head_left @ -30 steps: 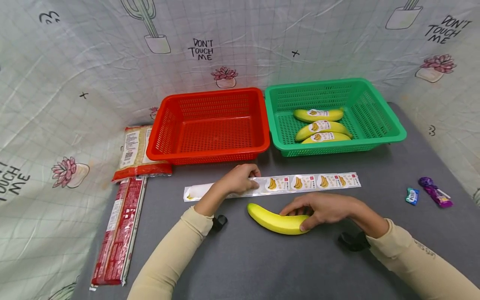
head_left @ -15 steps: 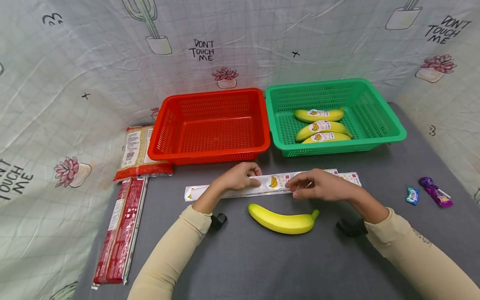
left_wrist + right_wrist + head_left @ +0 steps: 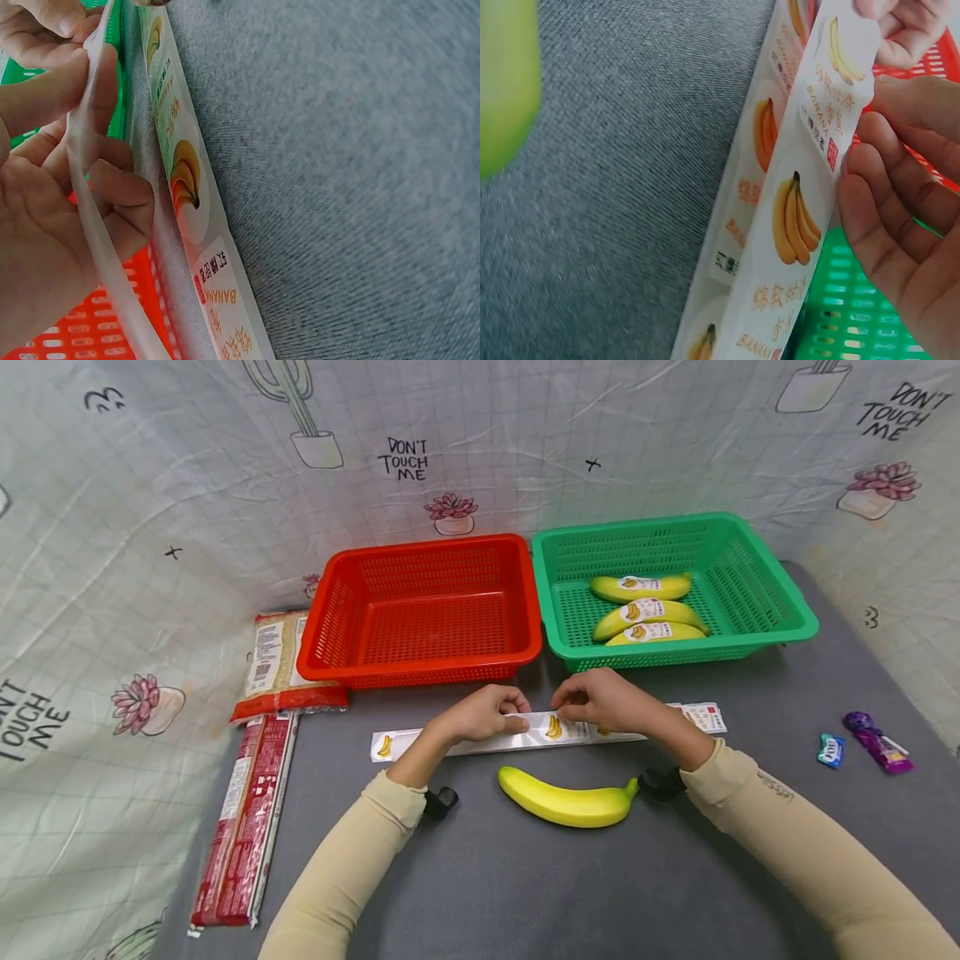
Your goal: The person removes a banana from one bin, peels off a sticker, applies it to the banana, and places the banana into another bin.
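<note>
A strip of white banana-print stickers (image 3: pixel 532 739) is raised over a second sticker strip (image 3: pixel 199 195) lying on the grey table. My left hand (image 3: pixel 483 717) pinches the raised strip between thumb and finger. The right hand (image 3: pixel 611 702) pinches the edge of a sticker (image 3: pixel 832 97) on that strip, close beside the left fingers. In the right wrist view this sticker's edge looks bent at the fingertips. Nearer to me, a yellow banana without a sticker (image 3: pixel 566 802) lies on the table, touched by neither hand.
Behind the hands stand a red basket (image 3: pixel 435 627) and a green basket (image 3: pixel 675 648) holding three stickered bananas (image 3: pixel 651 611). On the left lie a pale filled bag (image 3: pixel 288 664) and a long red package (image 3: pixel 243 827). A blue packet (image 3: pixel 830 750) and a purple wrapper (image 3: pixel 877 743) lie right.
My right hand has let go of the banana and moved up and left to the sticker strip, pinching it. The left hand keeps its hold on the strip, now lifted.
</note>
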`<control>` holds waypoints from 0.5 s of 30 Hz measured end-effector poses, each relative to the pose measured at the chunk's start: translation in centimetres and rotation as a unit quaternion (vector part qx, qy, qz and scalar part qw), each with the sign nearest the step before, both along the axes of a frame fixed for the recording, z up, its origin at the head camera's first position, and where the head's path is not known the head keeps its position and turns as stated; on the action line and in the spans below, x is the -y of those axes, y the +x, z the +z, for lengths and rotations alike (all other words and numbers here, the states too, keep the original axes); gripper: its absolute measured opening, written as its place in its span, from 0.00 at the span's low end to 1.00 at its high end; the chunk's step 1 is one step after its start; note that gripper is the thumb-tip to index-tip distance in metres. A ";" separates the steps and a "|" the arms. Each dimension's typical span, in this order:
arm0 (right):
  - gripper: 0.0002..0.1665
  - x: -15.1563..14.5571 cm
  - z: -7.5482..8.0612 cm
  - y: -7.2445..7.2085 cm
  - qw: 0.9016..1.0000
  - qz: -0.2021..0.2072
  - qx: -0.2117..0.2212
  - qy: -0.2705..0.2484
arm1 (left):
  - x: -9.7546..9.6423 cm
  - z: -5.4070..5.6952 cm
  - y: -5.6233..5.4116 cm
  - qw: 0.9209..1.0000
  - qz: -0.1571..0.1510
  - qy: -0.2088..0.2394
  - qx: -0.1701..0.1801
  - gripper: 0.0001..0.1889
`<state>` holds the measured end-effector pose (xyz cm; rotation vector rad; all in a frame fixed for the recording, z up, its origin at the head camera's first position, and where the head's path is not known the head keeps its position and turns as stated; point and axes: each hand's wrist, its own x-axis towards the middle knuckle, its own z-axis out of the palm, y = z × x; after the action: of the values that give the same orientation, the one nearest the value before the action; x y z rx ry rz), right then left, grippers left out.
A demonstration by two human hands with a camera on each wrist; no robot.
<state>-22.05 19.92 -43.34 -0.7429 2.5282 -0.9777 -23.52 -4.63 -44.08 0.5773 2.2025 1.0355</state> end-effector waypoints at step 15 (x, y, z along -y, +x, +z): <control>0.02 0.8 -1.0 0.0 1.000 -0.010 0.007 0.000 | -0.1 -0.4 0.2 0.999 0.013 -0.014 -0.026 0.06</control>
<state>-22.05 19.10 -44.32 -0.7102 2.5274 -0.9871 -23.33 -4.55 -44.47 0.5710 2.2725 1.0119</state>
